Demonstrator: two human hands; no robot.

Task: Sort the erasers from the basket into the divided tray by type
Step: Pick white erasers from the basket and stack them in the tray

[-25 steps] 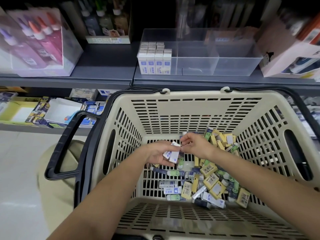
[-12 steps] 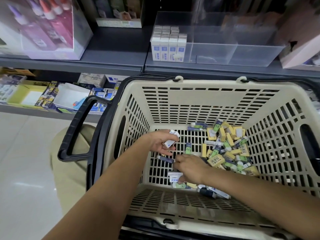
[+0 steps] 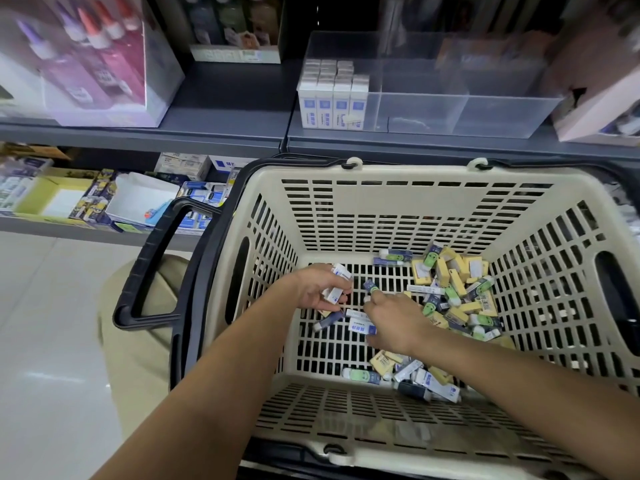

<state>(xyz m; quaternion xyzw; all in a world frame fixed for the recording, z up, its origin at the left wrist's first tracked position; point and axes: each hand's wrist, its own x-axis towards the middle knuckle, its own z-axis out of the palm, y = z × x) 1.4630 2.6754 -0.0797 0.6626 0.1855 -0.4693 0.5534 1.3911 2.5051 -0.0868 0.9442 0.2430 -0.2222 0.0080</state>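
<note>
Both hands were down in the slatted cream plastic basket (image 3: 381, 209); the left hand (image 3: 317, 289) gripped a clutch of white-and-blue boxed erasers (image 3: 334, 293), the right hand (image 3: 393, 322) seemingly pinched one more eraser (image 3: 362, 328) off its floor; on the shelf (image 3: 225, 98) the clear divided tray (image 3: 485, 109) held one compartment of matching blocks (image 3: 332, 98), the rest bare; yellow and green-sleeved erasers (image 3: 450, 282) lay heaped, unsorted.

Left grip (image 3: 317, 289) and right grip (image 3: 394, 323) hold white erasers (image 3: 334, 293) inside basket (image 3: 398, 174).

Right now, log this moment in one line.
left hand: holds white-blue erasers; right hand: pinches single eraser; both: inside basket; tray: one compartment stocked
</note>
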